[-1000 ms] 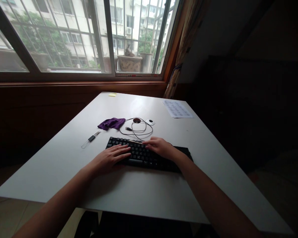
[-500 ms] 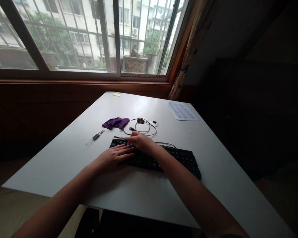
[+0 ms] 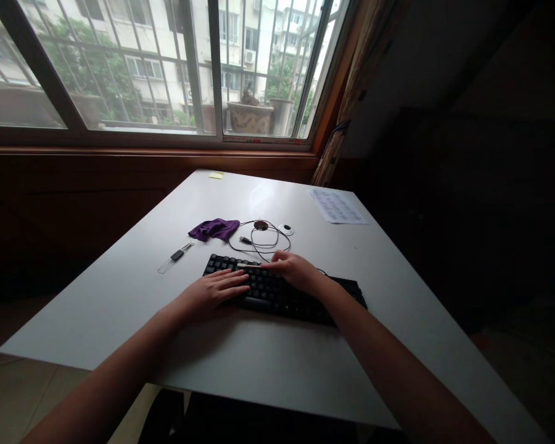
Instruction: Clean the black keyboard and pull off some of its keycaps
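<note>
A black keyboard (image 3: pixel 272 290) lies across the white desk in front of me. My left hand (image 3: pixel 217 293) rests flat on its left part, fingers stretched out over the keys. In my right hand (image 3: pixel 289 268) is a slim pale stick (image 3: pixel 250 266), toothbrush-like in shape, pinched above the upper key rows. It points left and lies close along the keys; whether it has bristles I cannot tell. The right hand and forearm hide part of the keyboard's right side.
Behind the keyboard lie a coiled black cable (image 3: pixel 277 237) with its USB plug (image 3: pixel 245 240) and a purple cloth (image 3: pixel 215 229). A wire keycap puller (image 3: pixel 177 254) is at left. Near the cable are a desk hole (image 3: pixel 261 226) and its white cover (image 3: pixel 285 229). Printed sheets (image 3: pixel 337 206) lie far right.
My right hand has slid to the right along the upper keys with the pale stick, uncovering keys at the left and middle. My left hand stays in place.
</note>
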The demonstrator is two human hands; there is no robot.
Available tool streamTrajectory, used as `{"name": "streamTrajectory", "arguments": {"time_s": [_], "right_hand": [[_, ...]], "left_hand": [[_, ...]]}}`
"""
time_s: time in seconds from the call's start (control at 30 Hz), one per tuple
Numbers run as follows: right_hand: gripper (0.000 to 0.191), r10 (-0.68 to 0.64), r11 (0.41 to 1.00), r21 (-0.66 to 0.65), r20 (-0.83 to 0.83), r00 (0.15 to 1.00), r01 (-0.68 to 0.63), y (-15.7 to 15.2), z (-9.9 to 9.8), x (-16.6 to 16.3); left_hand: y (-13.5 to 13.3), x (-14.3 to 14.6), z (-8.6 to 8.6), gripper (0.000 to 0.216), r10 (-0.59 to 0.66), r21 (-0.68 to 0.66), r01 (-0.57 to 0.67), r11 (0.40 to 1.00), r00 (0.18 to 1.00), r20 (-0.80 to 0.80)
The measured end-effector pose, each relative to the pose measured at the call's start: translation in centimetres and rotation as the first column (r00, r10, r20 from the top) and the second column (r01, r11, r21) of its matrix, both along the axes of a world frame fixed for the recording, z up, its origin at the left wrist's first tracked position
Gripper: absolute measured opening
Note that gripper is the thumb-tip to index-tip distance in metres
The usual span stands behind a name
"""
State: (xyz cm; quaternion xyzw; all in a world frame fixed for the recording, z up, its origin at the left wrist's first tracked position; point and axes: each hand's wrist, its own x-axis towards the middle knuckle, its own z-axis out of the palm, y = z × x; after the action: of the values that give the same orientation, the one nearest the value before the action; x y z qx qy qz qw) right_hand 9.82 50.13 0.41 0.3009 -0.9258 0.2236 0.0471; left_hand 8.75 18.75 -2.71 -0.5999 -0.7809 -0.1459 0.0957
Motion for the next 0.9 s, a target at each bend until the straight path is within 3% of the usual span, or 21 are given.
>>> {"name": "streamTrajectory", "arguments": {"time_s": [0.3,0.47,0.67,0.77,0.9], "right_hand": [[0.036,-0.230,0.971,0.087,0.103,0.968,0.222,10.6,2.5,6.4],[0.032,-0.269,0.963,0.022,0.133,0.954,0.268,13.0,1.9,7.7],[0.037,-0.224,0.968,-0.104,0.050,0.973,0.228,9.8,1.1,6.7],[0.040,-0.179,0.978,-0.111,0.009,0.984,0.179,6.1,0.7,5.0],[0.046,-0.102,0.994,-0.028,-0.039,0.994,0.101,-0.2,0.2,2.1]], "left_hand": [[-0.1,0.0,0.1,0.059,0.002,-0.014,-0.002,1.000,1.000,0.019],[-0.1,-0.1,0.0,0.060,-0.004,-0.020,0.004,1.000,1.000,0.015],[-0.1,-0.1,0.1,0.059,-0.012,-0.006,0.013,1.000,1.000,0.022],[-0.1,-0.1,0.2,0.060,-0.017,0.006,0.016,1.000,1.000,0.025],[-0.1,-0.1,0.1,0.061,-0.006,-0.008,0.006,1.000,1.000,0.011]]}}
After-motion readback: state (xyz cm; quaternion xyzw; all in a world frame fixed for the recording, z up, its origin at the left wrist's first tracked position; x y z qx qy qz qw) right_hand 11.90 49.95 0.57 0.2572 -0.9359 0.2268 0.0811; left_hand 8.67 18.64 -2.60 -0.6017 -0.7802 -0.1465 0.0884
